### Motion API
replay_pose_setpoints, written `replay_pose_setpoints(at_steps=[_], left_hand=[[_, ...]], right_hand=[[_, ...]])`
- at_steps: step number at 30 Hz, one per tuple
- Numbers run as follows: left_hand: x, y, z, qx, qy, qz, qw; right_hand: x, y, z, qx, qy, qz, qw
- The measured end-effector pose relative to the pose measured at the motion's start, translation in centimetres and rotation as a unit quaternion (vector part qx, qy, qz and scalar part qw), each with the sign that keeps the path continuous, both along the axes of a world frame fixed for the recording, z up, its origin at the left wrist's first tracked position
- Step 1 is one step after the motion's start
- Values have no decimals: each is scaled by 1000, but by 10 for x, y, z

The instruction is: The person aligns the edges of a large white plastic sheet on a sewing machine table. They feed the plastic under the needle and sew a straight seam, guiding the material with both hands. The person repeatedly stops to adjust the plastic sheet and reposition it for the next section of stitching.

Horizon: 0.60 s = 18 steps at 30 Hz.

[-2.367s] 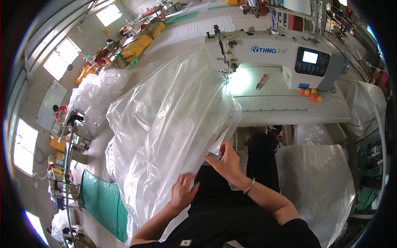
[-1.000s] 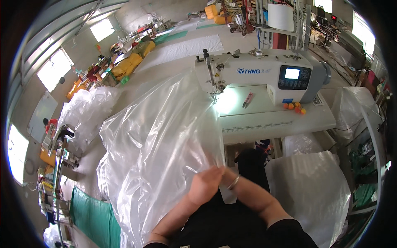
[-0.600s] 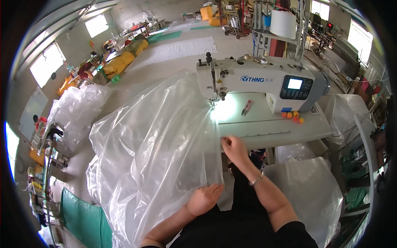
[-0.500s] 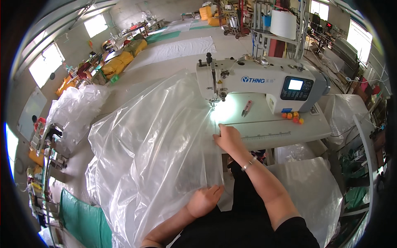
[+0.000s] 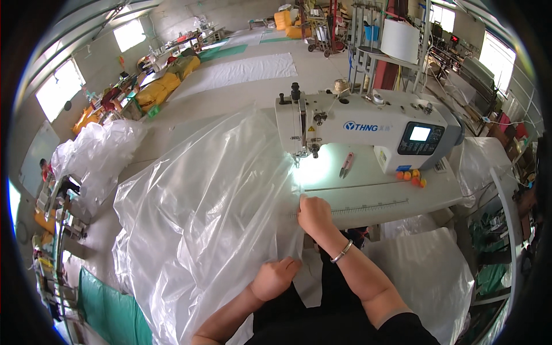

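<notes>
A large clear plastic sheet spreads over the left side of the sewing table and hangs down toward me. Its right edge runs up to the needle of a white sewing machine, whose lamp lights the spot. My right hand, with a bracelet on the wrist, pinches that edge at the table's front, below the needle. Lower down and closer to my body, my left hand is closed on the same edge. The fingertips of both hands are partly hidden.
Pink-handled thread snips and several small orange-red fruits lie on the machine table. A white thread cone stands behind. More plastic sheeting hangs at right; a crumpled plastic heap and green sheet are left.
My right hand has come back toward me along the sheet's edge, away from the needle. My left hand still grips the edge. The whole view has shifted slightly.
</notes>
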State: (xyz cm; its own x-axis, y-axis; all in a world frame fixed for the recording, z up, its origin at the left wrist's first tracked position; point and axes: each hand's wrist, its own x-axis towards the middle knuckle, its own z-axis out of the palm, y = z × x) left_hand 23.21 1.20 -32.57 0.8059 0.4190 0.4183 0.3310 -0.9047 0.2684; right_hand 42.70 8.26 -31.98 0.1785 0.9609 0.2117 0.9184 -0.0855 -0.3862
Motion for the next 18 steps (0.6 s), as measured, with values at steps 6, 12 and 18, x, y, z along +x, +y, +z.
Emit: replay_pose_setpoints(at_steps=[6,12,18], left_hand=[[9,34,2,-4,-12,13,1000],[43,36,22,-142,-66,87,984],[57,33,30,-226,65,73,969]], right_hand=[[8,35,-4,18,18,-14,1000],[25,67,-11,51,12,-19,998],[23,18,-16,62,13,3,998]])
